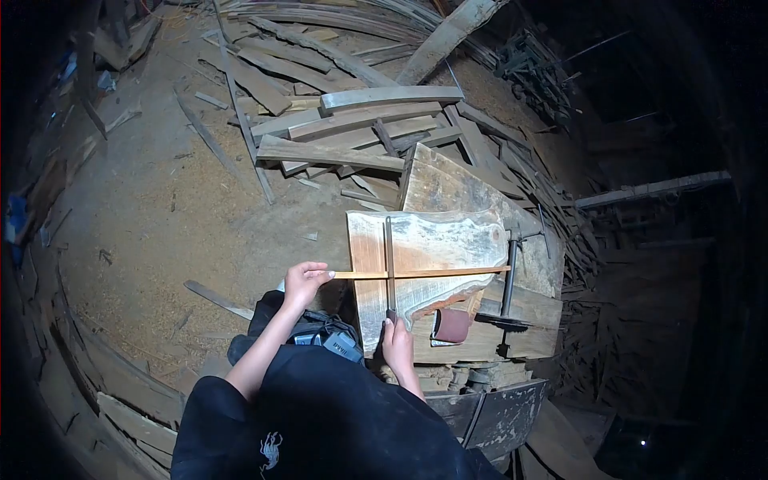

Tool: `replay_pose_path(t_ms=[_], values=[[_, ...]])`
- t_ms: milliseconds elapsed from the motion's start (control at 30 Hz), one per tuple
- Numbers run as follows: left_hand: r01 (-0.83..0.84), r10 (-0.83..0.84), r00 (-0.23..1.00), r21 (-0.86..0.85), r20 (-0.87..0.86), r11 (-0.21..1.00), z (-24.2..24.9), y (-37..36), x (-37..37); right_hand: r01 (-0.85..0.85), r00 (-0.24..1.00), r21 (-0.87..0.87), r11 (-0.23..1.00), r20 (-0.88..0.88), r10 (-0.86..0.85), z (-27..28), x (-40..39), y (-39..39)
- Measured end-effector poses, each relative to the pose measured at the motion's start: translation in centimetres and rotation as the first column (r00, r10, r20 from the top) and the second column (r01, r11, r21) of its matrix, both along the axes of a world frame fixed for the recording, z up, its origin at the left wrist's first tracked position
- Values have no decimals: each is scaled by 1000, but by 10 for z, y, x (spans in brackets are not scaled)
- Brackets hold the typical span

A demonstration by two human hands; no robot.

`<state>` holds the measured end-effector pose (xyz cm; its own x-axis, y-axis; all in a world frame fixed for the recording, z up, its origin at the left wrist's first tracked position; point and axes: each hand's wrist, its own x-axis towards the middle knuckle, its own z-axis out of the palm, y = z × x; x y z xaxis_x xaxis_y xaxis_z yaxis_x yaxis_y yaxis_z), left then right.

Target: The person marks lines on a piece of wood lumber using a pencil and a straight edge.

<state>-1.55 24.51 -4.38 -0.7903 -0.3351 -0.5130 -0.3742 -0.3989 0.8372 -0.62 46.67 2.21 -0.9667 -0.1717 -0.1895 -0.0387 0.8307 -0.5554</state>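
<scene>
My left hand (306,284) pinches the left end of a long thin wooden strip (448,272), which runs rightward over a pale wooden slab (444,236) with a wavy bark edge. My right hand (398,344) is closed around the dark handle of a long, narrow dark metal bar (390,252) with a small hole at its far end. Bar and strip cross nearly at right angles above the slab; which lies on top is hard to make out. A folded reddish-brown sheet of sandpaper (452,326) lies right of my right hand.
A dark metal tool with a long shaft (509,280) stands at the slab's right side. Boards under the slab form a work surface (536,320). Beyond lie piled curved planks (360,120). A grey-blue bag or case (336,340) is beside my body. Sawdust covers the floor (160,200).
</scene>
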Motion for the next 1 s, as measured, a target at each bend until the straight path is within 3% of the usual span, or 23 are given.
replay_pose_path(t_ms=[167,267,367,467,567,633,667,733,833,933,1000], values=[[-39,39,999,34,-13,999,0,3,1,18,999,60,998,29,-20,5,-2,-4],[-212,210,977,55,36,976,0,0,-3,11,999,115,993,42,-16,3,-2,-5],[-263,249,962,130,112,956,2,-9,-3,-7,997,121,993,74,-2,3,-5,-2],[-190,176,976,117,125,975,14,-6,-3,-6,998,145,989,57,-3,4,-4,-4],[8,-9,998,20,67,1000,3,-4,-2,-5,998,139,990,64,-4,3,-4,-2],[-15,11,998,49,68,999,5,-3,-1,17,997,163,986,73,-29,8,-5,-4],[-6,0,997,76,80,997,6,-4,0,19,998,119,993,59,-26,3,-6,0],[5,-10,996,57,87,998,-1,-5,2,89,991,-154,984,-83,-103,-8,-11,16],[-35,33,995,21,92,999,12,-6,4,346,932,-252,904,-21,-362,21,-29,45],[-60,56,993,31,105,998,21,-6,1,317,939,-62,946,-118,-323,19,-40,78],[-54,50,994,35,96,998,18,-5,1,292,943,-51,955,-152,-296,0,-44,98]])
